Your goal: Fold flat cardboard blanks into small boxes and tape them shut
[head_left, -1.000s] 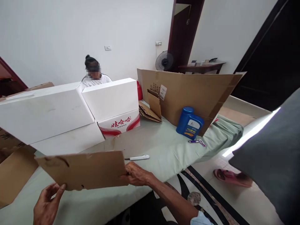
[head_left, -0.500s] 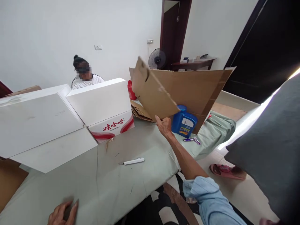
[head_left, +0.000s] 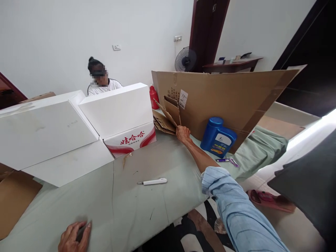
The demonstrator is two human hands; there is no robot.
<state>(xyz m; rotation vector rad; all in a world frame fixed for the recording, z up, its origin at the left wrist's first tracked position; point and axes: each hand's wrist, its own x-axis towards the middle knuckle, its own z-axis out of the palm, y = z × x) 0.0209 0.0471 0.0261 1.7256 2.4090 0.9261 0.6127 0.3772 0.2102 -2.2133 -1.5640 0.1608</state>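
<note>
My right hand point(head_left: 183, 134) reaches forward and grips the near edge of a folded cardboard piece point(head_left: 173, 111), which leans beside other flattened cardboard point(head_left: 163, 123). Behind it stands a large brown cardboard panel point(head_left: 223, 92) with a white label. Right of that hand is a blue plastic bottle point(head_left: 217, 138). At the lower left, my left hand point(head_left: 75, 237) rests on the cloth-covered table point(head_left: 126, 210), its thumb apart from the fingers and nothing visible in it. A white utility knife point(head_left: 152, 181) lies between the two hands.
White boxes point(head_left: 115, 108), one with red lettering, fill the table's left side. A red bottle point(head_left: 153, 97) stands behind them. Near the right edge lies a purple carabiner keychain point(head_left: 228, 161). A person point(head_left: 103, 84) is across the table; a fan point(head_left: 185, 59) stands behind.
The cardboard piece in my right hand has swung down and back from its raised tilt, uncovering the large panel's label. The view has shifted slightly; my left hand stays on the table.
</note>
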